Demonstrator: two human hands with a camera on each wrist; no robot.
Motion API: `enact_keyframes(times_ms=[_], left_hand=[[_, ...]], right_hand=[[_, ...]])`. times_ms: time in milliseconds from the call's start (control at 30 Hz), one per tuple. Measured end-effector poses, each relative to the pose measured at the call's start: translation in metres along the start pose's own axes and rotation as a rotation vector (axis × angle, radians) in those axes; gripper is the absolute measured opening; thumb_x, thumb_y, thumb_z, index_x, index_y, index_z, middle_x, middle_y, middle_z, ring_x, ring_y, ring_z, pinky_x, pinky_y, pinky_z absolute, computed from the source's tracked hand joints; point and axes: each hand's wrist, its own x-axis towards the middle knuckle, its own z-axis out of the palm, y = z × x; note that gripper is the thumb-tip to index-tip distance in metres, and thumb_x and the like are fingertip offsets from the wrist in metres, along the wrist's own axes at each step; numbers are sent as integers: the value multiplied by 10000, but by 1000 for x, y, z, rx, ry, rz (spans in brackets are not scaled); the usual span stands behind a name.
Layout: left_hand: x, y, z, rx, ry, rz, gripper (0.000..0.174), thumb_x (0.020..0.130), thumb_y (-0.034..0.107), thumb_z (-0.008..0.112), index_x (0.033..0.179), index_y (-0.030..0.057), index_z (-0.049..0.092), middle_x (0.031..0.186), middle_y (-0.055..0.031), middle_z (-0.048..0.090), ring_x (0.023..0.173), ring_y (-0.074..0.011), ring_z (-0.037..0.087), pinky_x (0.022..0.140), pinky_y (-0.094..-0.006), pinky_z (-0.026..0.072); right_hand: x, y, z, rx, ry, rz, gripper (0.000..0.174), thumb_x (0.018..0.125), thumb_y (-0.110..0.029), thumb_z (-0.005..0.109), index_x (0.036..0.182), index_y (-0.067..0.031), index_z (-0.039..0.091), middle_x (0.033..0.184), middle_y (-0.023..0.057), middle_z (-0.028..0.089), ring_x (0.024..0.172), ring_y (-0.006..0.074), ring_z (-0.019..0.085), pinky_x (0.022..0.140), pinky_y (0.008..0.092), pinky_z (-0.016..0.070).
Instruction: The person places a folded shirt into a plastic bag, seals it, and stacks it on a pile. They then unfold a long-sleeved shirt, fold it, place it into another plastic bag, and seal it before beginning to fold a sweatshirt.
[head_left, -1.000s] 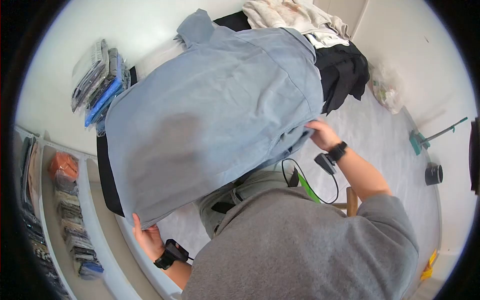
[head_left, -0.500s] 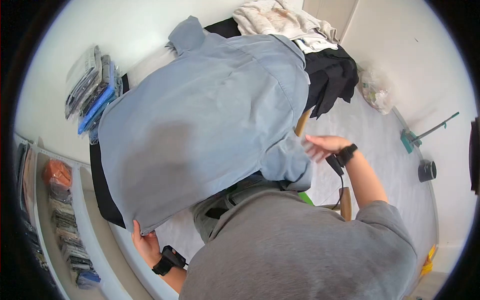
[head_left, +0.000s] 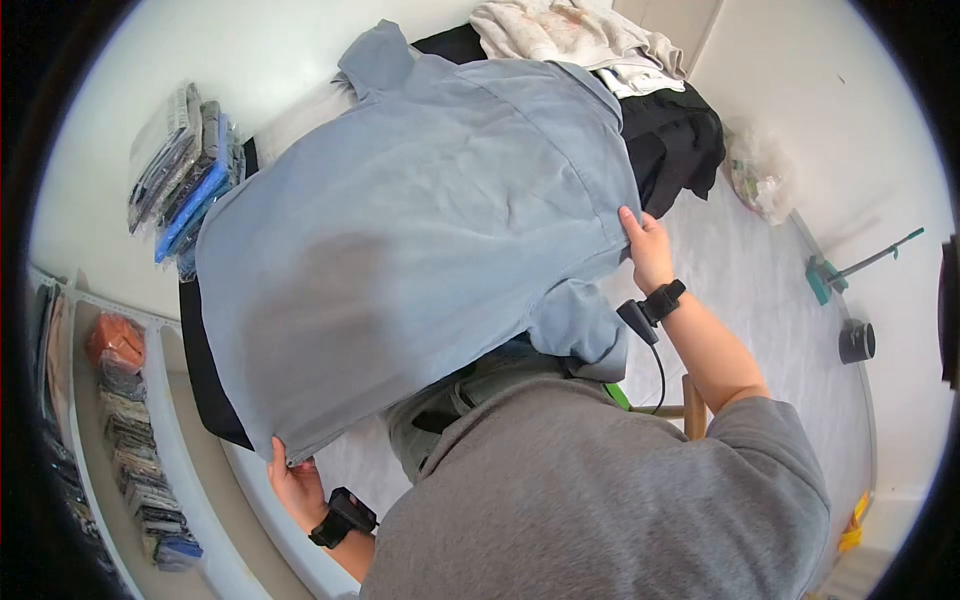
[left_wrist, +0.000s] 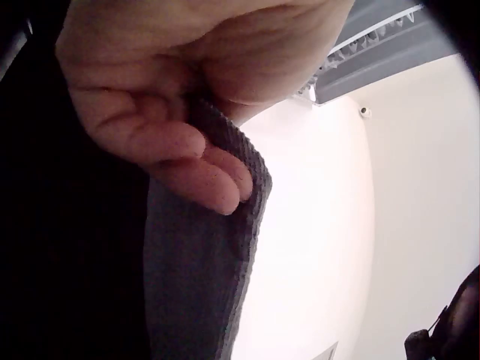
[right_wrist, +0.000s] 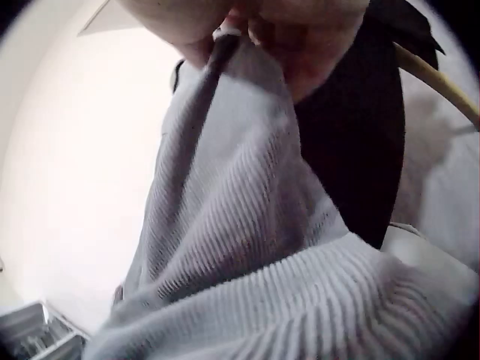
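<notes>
A light blue-grey ribbed shirt [head_left: 470,180] lies spread back side up over a black-covered surface [head_left: 205,370], with a head-shaped shadow on its lower half. At the hem corner nearest the person, my left hand [head_left: 298,492] pinches the cloth; in the left wrist view the fingers [left_wrist: 202,180] curl under the hem edge. My right hand [head_left: 650,252] grips the shirt's side edge by the shoulder, thumb on top. From there the near sleeve [head_left: 582,325] droops towards the person's lap. The right wrist view shows gathered ribbed cloth [right_wrist: 232,165] hanging below the hand.
Bagged folded garments [head_left: 190,180] are stacked at the left wall, above a white shelf [head_left: 200,410] of packed clothes. Black clothing [head_left: 675,150] and a cream garment [head_left: 570,35] lie at the far end. A plastic bag [head_left: 760,175] and a green broom [head_left: 825,280] stand right.
My right hand lets go of the bunched near sleeve, which falls loose, then moves up and takes the shirt's edge near the shoulder. My left hand keeps its hold on the hem corner.
</notes>
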Motion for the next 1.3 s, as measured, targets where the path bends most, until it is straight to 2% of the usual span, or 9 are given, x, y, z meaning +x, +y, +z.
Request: enact_keyframes(times_ms=[100,200,433,500,633,833,967,1167,1300], left_hand=[[1,-1,-7,5,-51,-13,263,866,220,616,1037,27,566,967,-47,618,822,-130,586,670,-241,452],[-5,-2,-3,13,-14,-2,295,868,213,613,1093,34,546,977,-33,614,816,-125,580,655,-238,447],[-4,-1,-12,41,0,-28,307,870,218,607,1113,46,533,962,-16,612,779,-104,561,621,-245,418],[-7,3,-4,40,-8,-37,283,875,229,601,1087,51,543,940,-10,615,762,-97,554,598,-233,404],[-9,7,6,-37,-44,35,279,877,244,596,1071,49,549,939,-14,621,780,-98,564,607,-231,416],[9,25,18,-419,-34,25,231,908,178,522,1075,20,547,1032,-76,630,908,-179,594,743,-284,472],[66,29,4,-564,-381,32,222,908,120,480,1075,-15,537,1081,-117,602,970,-207,572,825,-306,472],[109,53,79,-500,-153,4,305,950,149,390,1164,-51,473,1206,-168,523,1134,-268,505,880,-315,468],[134,46,90,-560,-338,-93,420,969,202,338,1270,-92,325,1326,-238,400,1235,-322,411,951,-349,439]], right_hand=[[-8,5,-8,50,-119,198,346,866,-354,604,1052,-64,570,913,0,598,775,95,540,739,222,430],[-13,28,-19,109,-559,431,581,814,-431,644,1230,-82,438,1199,-9,478,1085,110,427,946,295,338],[-40,7,-6,-7,-840,849,657,790,-286,690,1314,-28,391,1332,82,435,1257,175,361,1035,346,299],[-46,2,-8,-52,-704,818,551,814,-223,650,1272,-10,432,1291,115,479,1199,216,450,1015,394,347],[-85,-63,-4,532,-299,629,405,868,-162,549,1230,-3,458,1180,154,559,1061,298,558,954,451,424],[-105,-119,28,698,-284,389,302,884,-176,517,1112,21,526,1085,160,603,989,279,596,899,410,470],[-61,-141,60,692,-338,380,263,892,-187,509,1025,29,579,955,155,649,898,259,630,867,371,490],[60,-113,98,664,-674,332,257,929,-168,445,1019,41,564,959,136,642,886,246,620,834,355,499],[78,-96,137,487,-425,280,237,931,-156,451,1042,27,552,983,94,621,866,196,600,806,305,486]])
